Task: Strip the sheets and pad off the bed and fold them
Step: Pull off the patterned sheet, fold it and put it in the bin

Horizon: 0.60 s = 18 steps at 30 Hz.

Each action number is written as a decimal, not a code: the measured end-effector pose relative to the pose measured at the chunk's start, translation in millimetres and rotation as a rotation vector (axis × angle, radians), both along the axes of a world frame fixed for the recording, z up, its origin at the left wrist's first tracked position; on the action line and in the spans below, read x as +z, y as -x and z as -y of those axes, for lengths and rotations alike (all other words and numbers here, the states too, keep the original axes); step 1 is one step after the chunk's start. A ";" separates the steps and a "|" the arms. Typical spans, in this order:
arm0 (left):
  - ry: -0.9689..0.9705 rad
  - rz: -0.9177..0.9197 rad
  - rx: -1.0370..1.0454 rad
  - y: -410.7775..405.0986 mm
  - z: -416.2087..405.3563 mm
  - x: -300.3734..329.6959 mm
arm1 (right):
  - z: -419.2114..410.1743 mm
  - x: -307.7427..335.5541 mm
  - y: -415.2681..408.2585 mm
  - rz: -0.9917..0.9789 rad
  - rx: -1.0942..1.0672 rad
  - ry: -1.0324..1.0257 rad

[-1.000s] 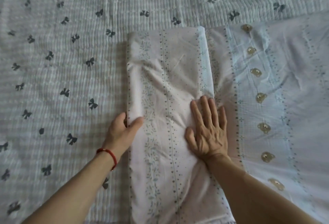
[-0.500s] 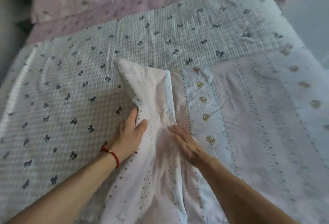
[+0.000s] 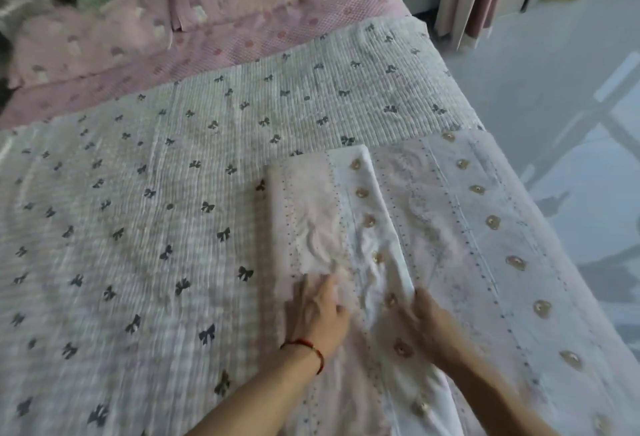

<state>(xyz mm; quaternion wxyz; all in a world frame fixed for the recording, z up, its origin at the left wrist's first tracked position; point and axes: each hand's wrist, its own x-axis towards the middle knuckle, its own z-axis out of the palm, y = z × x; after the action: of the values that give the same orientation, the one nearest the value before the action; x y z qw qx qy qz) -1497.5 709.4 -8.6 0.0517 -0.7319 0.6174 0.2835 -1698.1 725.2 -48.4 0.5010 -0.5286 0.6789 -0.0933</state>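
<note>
Since half a second ago, the raised fold of sheet (image 3: 346, 228) has been laid flat, and the left hand (image 3: 317, 314), which then pinched that fold, now lies on top of it. Its grip is released, with the fingers spread and pressing the cloth. The right hand (image 3: 426, 325) rests along the folded strip's right edge; its fingers are blurred, so I cannot tell whether its grip is holding the edge or only pressing. A red cord (image 3: 308, 349) circles the left wrist. The sheet lies on the bed's right part, over the bow-printed pad (image 3: 138, 210). Beyond the pad sits pink bedding (image 3: 207, 37). The floor (image 3: 571, 106) shows to the right.
</note>
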 end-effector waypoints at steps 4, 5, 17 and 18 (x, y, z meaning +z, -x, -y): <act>-0.026 0.019 0.235 -49.7 -39.2 -28.7 | -16.8 -8.4 -21.9 -0.266 0.014 0.107; -0.048 -0.067 0.323 -58.4 -44.9 -29.8 | -21.2 -6.0 -24.5 -0.287 -0.011 0.143; -0.230 -0.278 0.168 -99.8 -11.5 -20.9 | -7.1 -21.8 -110.9 -0.462 0.277 0.405; -0.240 -0.284 0.128 -101.1 -10.9 -20.4 | -7.9 -28.5 -114.4 -0.485 0.293 0.391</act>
<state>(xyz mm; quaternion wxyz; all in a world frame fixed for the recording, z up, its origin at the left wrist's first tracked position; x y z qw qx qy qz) -1396.4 720.3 -29.0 0.0328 -0.7109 0.5325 0.4582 -1583.7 733.1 -76.8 0.2226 -0.7133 0.6643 -0.0203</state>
